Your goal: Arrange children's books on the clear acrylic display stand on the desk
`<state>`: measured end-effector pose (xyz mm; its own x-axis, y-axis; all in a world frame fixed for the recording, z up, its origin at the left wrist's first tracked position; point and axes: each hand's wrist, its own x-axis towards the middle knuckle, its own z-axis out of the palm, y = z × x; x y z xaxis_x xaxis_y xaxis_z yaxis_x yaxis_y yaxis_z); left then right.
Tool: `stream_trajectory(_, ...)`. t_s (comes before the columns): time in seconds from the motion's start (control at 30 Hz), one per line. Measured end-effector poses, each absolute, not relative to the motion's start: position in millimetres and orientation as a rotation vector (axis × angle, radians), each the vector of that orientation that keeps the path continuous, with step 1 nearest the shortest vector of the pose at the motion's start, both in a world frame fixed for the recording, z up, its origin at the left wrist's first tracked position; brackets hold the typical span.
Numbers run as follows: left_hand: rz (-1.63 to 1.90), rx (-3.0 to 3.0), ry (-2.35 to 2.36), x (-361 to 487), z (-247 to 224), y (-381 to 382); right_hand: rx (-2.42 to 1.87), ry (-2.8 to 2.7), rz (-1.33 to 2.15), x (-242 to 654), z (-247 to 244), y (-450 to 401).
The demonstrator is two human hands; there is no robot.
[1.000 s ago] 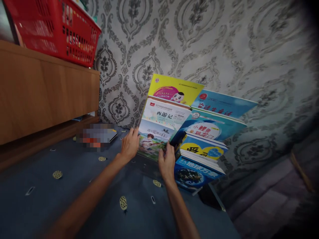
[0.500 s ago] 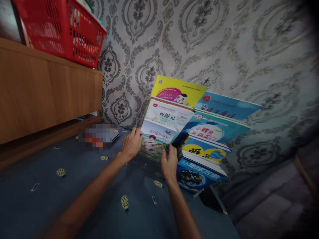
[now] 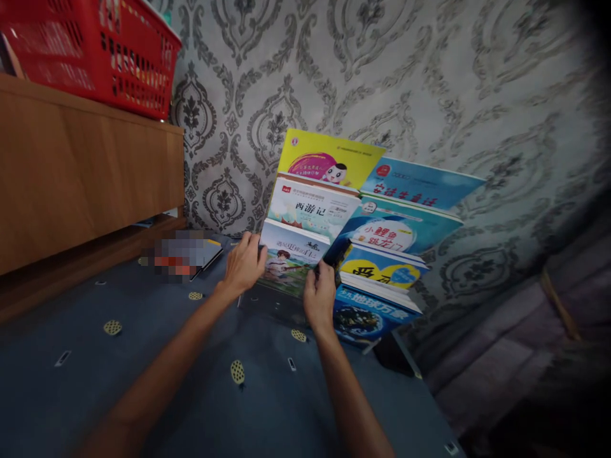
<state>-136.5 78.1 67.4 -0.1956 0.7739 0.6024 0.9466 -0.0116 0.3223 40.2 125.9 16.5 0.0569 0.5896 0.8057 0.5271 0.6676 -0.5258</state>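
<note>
A children's book [image 3: 286, 270] with a guitar-playing figure on its cover stands at the front of the left column. My left hand [image 3: 244, 264] is at its left edge, with the thumb on the cover side. My right hand [image 3: 319, 292] grips the right edge, fingers partly hidden. Behind it rise a white book [image 3: 310, 210] and a yellow book [image 3: 329, 159]. To the right, a second stepped column holds a light-blue book [image 3: 420, 184], a teal book [image 3: 401, 229], a yellow-and-blue book [image 3: 382, 270] and a dark-blue book [image 3: 372, 315] with a globe.
Books, partly blurred out, lie on the patterned dark cloth [image 3: 191, 381] at left, one a grey book [image 3: 210, 251]. A red basket [image 3: 133, 57] sits on a wooden cabinet [image 3: 95, 165]. Patterned wallpaper [image 3: 229, 146] is behind; a grey curtain [image 3: 515, 343] hangs at right.
The view has shifted a little, so the books and basket appear further left and higher. Both hands remain at the front book's sides; my left thumb now shows more clearly.
</note>
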Motion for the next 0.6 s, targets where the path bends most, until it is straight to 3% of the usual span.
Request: stream_trajectory(0.6,-1.253,-1.894,-1.738,-152,49,80,-0.741,-1.523,0.028,42,54,90)
